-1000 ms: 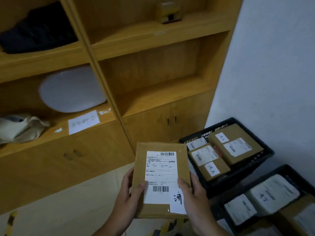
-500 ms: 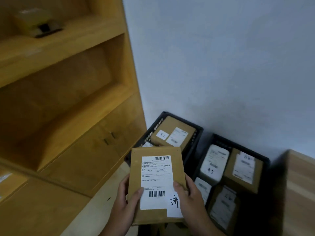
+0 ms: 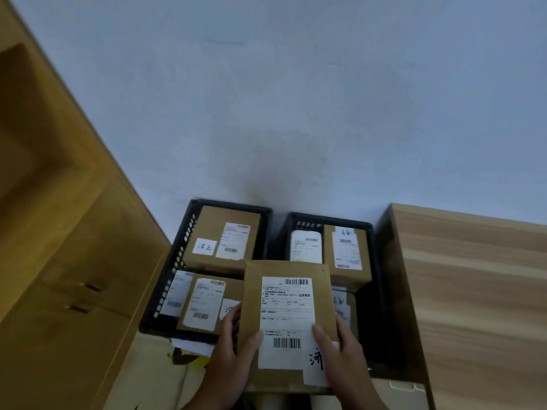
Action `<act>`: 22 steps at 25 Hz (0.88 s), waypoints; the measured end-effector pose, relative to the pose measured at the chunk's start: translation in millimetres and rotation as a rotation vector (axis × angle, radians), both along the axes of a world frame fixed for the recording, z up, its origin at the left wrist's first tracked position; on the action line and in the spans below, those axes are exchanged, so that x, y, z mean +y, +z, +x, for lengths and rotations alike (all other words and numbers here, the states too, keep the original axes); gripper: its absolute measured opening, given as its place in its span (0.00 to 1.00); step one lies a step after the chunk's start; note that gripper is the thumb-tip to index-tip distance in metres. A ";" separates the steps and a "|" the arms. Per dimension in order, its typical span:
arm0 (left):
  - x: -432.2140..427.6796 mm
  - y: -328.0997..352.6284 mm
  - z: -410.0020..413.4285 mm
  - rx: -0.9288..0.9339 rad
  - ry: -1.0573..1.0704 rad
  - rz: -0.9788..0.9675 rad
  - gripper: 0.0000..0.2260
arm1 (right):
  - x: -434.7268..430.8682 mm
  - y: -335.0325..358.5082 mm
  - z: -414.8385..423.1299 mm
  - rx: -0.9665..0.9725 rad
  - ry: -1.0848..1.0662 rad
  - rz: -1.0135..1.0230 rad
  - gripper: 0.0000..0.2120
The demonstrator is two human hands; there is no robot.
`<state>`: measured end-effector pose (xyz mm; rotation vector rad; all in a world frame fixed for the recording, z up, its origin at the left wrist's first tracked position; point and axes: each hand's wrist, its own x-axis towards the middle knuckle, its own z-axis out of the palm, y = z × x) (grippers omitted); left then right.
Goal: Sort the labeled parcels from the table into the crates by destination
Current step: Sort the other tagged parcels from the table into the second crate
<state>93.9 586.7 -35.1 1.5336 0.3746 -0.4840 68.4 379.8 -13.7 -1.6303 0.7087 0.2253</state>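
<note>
Grey-blue wall [image 3: 296, 99]: fills the upper half and runs down behind the crates.
Wooden cabinet [image 3: 59, 232]: stands at the left, cut off by the frame edge; two dark door pulls show, blurred.
Wood-grain top [image 3: 473, 291]: sits at the right, with only one corner in frame.
Left crate [image 3: 174, 276]: black with a slotted side, set against the wall; brown labelled boxes lie inside, and its near right corner is hidden behind the held parcel.
Right crate [image 3: 331, 219]: black, just beside the left crate; it holds a white packet and brown boxes, the nearer ones mostly hidden.
Held parcel [image 3: 287, 315]: flat brown cardboard, held up in front of both crates and covering the gap between them. Its long axis runs from the person toward the wall, label side up, print upright to the holder but too blurred to read.
Left hand [image 3: 231, 359]: grips the lower left edge, thumb on the front, fingers hidden behind.
Right hand [image 3: 343, 356]: grips the lower right edge, thumb on the shipping label, fingers hidden behind.
Handwritten tag [image 3: 316, 362]: white slip at the lower right corner with one bold black character, its right side covered by the hand.
</note>
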 end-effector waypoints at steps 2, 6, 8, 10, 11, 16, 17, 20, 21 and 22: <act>-17.9 -3.6 4.6 0.020 -0.049 0.008 0.23 | -17.6 -6.0 -1.8 0.012 -0.040 -0.008 0.21; -59.5 -9.2 15.3 0.039 -0.123 0.056 0.29 | -59.7 -20.0 0.8 0.036 -0.071 -0.016 0.25; -81.2 -19.4 22.6 0.039 -0.161 0.086 0.28 | -84.3 -31.4 3.3 0.052 -0.075 -0.012 0.26; -103.4 -34.2 28.4 0.055 -0.216 0.110 0.27 | -109.1 -50.2 5.3 0.070 -0.093 -0.025 0.27; -115.4 -42.6 30.7 0.070 -0.244 0.129 0.27 | -121.4 -61.4 6.6 0.084 -0.109 -0.032 0.27; -179.8 -110.9 47.8 0.116 -0.325 0.206 0.28 | -166.6 -138.1 14.8 0.190 -0.194 -0.106 0.26; -190.8 -124.4 50.3 0.116 -0.329 0.208 0.27 | -172.2 -151.7 15.7 0.202 -0.207 -0.127 0.26; -218.0 -161.9 52.3 0.107 -0.314 0.223 0.25 | -187.5 -186.3 18.7 0.248 -0.239 -0.180 0.28; -224.1 -170.6 52.7 0.111 -0.297 0.214 0.24 | -191.7 -193.9 20.3 0.254 -0.257 -0.191 0.29; -229.1 -176.7 53.4 0.111 -0.277 0.206 0.23 | -194.9 -198.2 22.4 0.250 -0.267 -0.200 0.29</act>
